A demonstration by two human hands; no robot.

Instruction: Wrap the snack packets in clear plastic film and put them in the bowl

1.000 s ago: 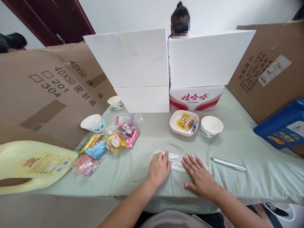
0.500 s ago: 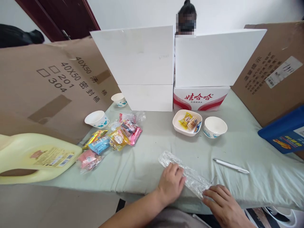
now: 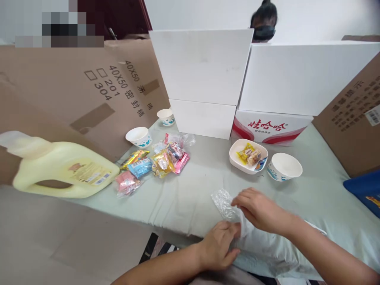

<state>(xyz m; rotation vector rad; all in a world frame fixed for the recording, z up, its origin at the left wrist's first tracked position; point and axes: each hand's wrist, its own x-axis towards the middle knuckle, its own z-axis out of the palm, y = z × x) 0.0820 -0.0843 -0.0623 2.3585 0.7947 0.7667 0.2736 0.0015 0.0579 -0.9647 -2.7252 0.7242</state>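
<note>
A crumpled strip of clear plastic wrap (image 3: 223,202) lies near the front edge of the pale green cloth-covered table (image 3: 190,190). My right hand (image 3: 259,208) rests over the wrap's right part, fingers pinched on it. My left hand (image 3: 219,244) is at the table's front edge just below, its fingers touching the wrap's lower end. A white square dish (image 3: 237,163) holding wrapped snacks (image 3: 249,154) stands behind my hands, beside an empty white bowl (image 3: 284,166).
A pile of coloured snack packets (image 3: 154,165) lies left of centre. A yellow jug (image 3: 63,174) lies on its side at far left. Two small bowls (image 3: 139,137) (image 3: 165,116) stand near cardboard sheets (image 3: 89,91). White boxes (image 3: 204,67) form the back wall; a person's head (image 3: 264,19) shows behind them.
The view swung left. My right hand crossed from the front edge onto the wrap, which is now bunched shorter. My left hand dropped lower. The pen is out of sight.
</note>
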